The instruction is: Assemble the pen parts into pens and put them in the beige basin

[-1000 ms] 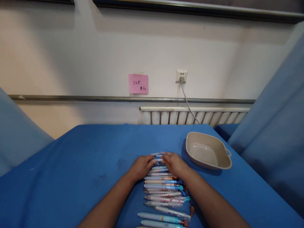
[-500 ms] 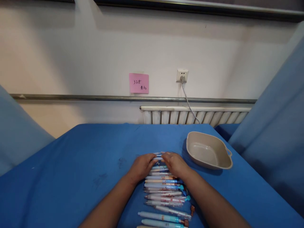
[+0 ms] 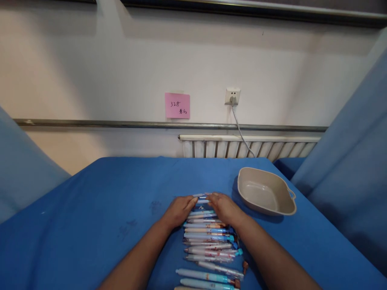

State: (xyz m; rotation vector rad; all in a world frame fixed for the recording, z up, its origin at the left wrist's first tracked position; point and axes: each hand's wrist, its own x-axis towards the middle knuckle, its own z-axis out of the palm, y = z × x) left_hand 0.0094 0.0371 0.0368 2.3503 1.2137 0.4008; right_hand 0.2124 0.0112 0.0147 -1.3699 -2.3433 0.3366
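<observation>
A column of pens lies crosswise on the blue cloth, several of them with brown or blue tops at the right end. At the column's far end, my left hand has its fingers closed on the left ends of a few pale pens. Facing it, my right hand is closed on the right ends of the same pens. The fingers and tops hide most of those pens' ends. Nearer to me, two light blue pens lie slightly apart from the others.
A beige basin with a loop handle stands on the right of the blue-covered table. Behind the table are a radiator, a metal rail and a socket with a cable. Blue curtains hang at both sides.
My left hand has drawn slightly left and toward me, showing a bit more of the pale pens. My right hand is almost still.
</observation>
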